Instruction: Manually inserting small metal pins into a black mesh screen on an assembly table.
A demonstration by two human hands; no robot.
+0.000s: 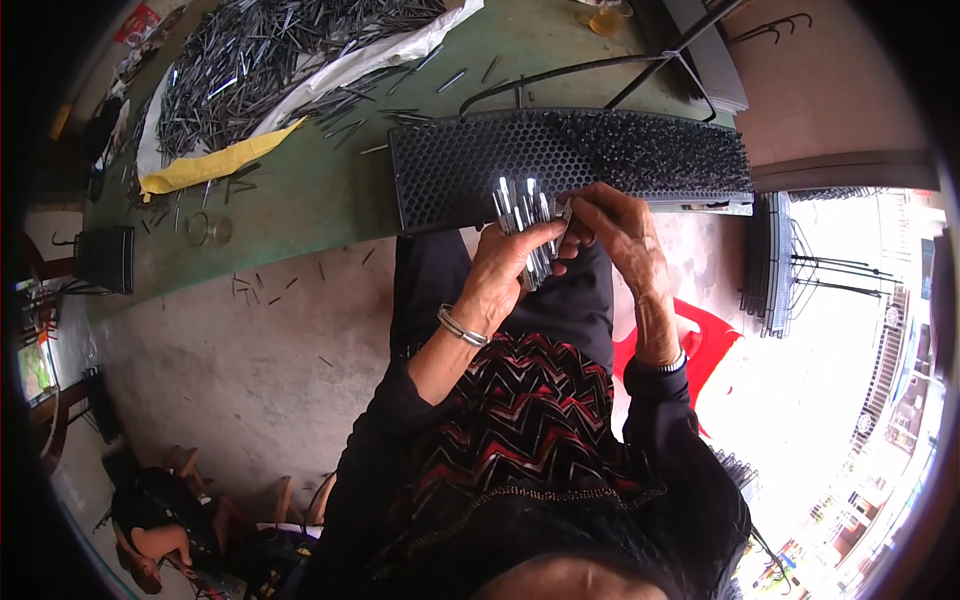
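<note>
Metal rods (522, 212), one bunch, occupy two hands (495, 258) (632, 232) beside one perforated tray (470, 165)

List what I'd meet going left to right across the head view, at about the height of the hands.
Black rectangular object, clear glass, left hand gripping a bundle of metal sticks, right hand, stacked dark panels.
</note>
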